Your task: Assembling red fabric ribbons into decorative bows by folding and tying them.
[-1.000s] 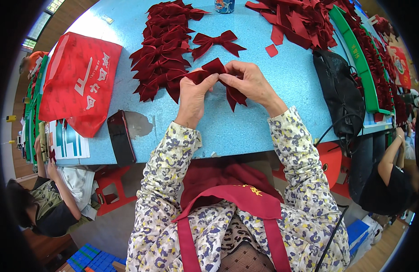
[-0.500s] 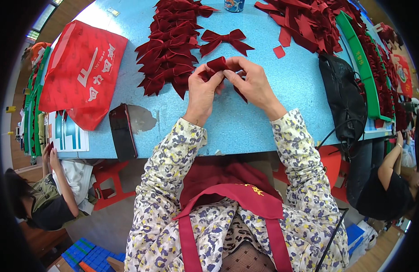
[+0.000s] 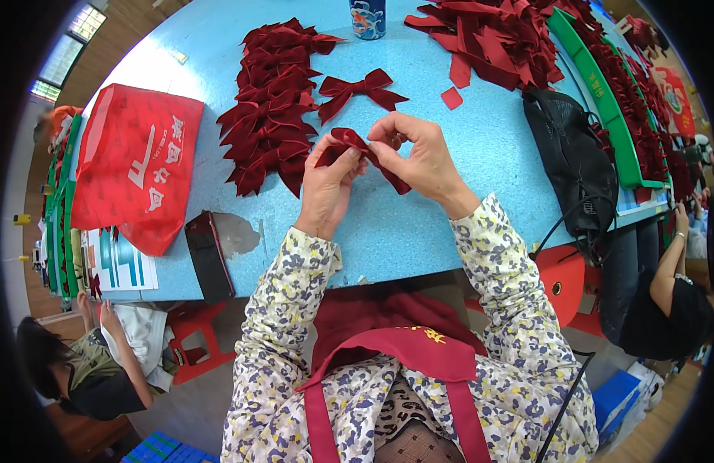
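Observation:
A dark red velvet ribbon (image 3: 389, 174) is folded between my two hands above the blue table, one tail hanging toward the lower right. My left hand (image 3: 328, 179) pinches its looped part between thumb and fingers. Thumb and forefinger of my right hand (image 3: 416, 154) are closed at the ribbon's middle; the exact grip there is too small to make out. Just beyond my hands lies a single finished bow (image 3: 362, 92). To its left, rows of overlapping red bows (image 3: 268, 116) form a long stack.
A blue table (image 3: 311, 262) carries a red bag (image 3: 137, 162) and a dark phone-like case (image 3: 208, 258) at left. Beyond are a can (image 3: 368, 19) and loose ribbon pieces (image 3: 492, 46). A black bag (image 3: 569, 162) and green tray (image 3: 608, 108) stand right. People sit at both sides.
My right hand has drawn slightly apart from my left and the ribbon's tail now shows more. The whole view has shifted a little, with the table items lower and leftward.

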`<state>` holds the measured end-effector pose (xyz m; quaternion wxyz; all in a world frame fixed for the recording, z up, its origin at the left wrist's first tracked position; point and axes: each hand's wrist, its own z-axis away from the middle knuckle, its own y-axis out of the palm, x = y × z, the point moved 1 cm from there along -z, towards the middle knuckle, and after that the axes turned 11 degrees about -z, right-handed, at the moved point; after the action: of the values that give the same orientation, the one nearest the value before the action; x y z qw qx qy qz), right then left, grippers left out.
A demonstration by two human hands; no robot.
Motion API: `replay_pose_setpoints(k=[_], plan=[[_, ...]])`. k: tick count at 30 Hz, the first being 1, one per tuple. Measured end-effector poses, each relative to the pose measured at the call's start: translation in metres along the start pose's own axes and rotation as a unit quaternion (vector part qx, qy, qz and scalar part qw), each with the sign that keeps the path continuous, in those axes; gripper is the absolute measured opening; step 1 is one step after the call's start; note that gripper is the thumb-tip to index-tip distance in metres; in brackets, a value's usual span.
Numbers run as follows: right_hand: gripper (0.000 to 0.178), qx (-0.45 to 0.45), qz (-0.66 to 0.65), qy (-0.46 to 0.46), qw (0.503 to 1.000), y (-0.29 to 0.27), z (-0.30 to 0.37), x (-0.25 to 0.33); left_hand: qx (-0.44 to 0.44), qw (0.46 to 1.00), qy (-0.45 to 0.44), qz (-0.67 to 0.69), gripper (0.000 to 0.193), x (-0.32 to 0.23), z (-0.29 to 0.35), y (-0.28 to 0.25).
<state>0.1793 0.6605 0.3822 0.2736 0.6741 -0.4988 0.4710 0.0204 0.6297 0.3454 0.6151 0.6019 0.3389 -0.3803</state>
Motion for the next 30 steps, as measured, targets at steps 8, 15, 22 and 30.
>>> replay_pose_setpoints(k=[8,15,22,30], plan=[[0.012,-0.016,0.084,-0.102,0.991,-0.019,0.002,0.022,-0.003,0.999,0.032,0.025,0.019,-0.003,0.001,0.034],[0.015,-0.016,0.155,-0.155,0.976,-0.009,0.001,0.016,0.010,0.999,0.042,-0.007,0.019,0.002,-0.001,0.017],[0.019,-0.023,0.255,-0.196,0.947,-0.009,0.003,0.024,-0.023,0.998,0.053,-0.030,0.021,-0.004,0.004,0.024],[0.018,-0.035,0.284,-0.222,0.932,-0.009,0.004,0.021,0.008,0.999,0.051,-0.004,0.021,-0.002,0.004,0.022]])
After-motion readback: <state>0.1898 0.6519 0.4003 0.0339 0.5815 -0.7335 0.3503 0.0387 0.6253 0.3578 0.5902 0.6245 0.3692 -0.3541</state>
